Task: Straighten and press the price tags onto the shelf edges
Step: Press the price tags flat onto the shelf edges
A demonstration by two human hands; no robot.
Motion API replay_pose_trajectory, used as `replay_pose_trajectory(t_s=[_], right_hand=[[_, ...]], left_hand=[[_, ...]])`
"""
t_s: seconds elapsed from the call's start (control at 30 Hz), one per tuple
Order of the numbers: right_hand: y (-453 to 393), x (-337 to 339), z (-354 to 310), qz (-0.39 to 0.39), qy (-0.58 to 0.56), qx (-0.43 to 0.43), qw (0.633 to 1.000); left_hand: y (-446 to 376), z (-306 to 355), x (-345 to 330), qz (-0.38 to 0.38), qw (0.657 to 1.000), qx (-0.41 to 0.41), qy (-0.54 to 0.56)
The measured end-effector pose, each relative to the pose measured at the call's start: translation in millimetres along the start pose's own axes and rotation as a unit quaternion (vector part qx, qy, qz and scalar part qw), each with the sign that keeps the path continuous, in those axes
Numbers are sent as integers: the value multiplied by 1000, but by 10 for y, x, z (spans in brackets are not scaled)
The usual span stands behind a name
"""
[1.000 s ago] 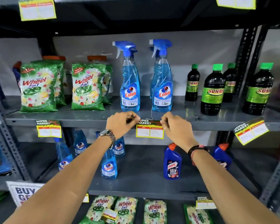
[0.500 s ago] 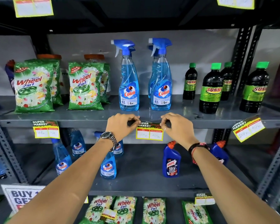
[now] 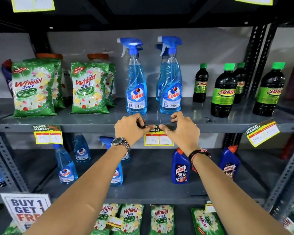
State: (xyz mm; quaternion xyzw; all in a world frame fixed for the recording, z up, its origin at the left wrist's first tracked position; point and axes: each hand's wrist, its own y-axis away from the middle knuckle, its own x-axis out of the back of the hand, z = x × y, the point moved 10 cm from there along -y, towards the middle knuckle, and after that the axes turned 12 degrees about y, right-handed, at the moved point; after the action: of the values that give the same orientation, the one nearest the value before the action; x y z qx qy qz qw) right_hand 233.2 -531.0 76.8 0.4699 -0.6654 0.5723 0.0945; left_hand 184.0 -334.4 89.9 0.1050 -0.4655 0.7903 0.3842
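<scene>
A yellow and green price tag [image 3: 158, 139] hangs level on the front edge of the middle grey shelf [image 3: 92, 128], below two blue Colin spray bottles. My left hand [image 3: 130, 128] and my right hand [image 3: 182, 130] both press thumbs and fingers on the tag's dark top strip, one at each upper corner, covering part of it. Another price tag [image 3: 47, 134] sits straight on the same edge at the left. A third tag [image 3: 263, 134] at the right hangs tilted, its right end raised.
Green Wheel detergent bags [image 3: 33, 89] stand at the left and dark Sunny bottles [image 3: 223, 92] at the right. On the lower shelf are spray bottles and blue Harpic bottles [image 3: 180, 168]. A "Buy 1 Get 1" sign [image 3: 26, 209] stands bottom left.
Both hands have closed in along the top strip of the middle tag, thumbs now nearly meeting over it. The view has shifted slightly left and closer.
</scene>
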Motion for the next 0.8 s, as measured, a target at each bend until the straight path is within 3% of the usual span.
replay_pose_trajectory(t_s=[0.13,0.53,0.73,0.8], right_hand=[[-11,-18,-57,25,22,2,999],[-147,8,118,-9,-31,40,999],[-222,8,179,-67,-79,86,991],[-223,194,406,-51,-101,87,990]], left_hand=[[-8,5,-28,11,1000,23,-17],[23,-48,16,-4,1000,-26,-5],[127,-109,-83,-46,992,-47,103],[215,-53,-134,-34,994,-50,94]])
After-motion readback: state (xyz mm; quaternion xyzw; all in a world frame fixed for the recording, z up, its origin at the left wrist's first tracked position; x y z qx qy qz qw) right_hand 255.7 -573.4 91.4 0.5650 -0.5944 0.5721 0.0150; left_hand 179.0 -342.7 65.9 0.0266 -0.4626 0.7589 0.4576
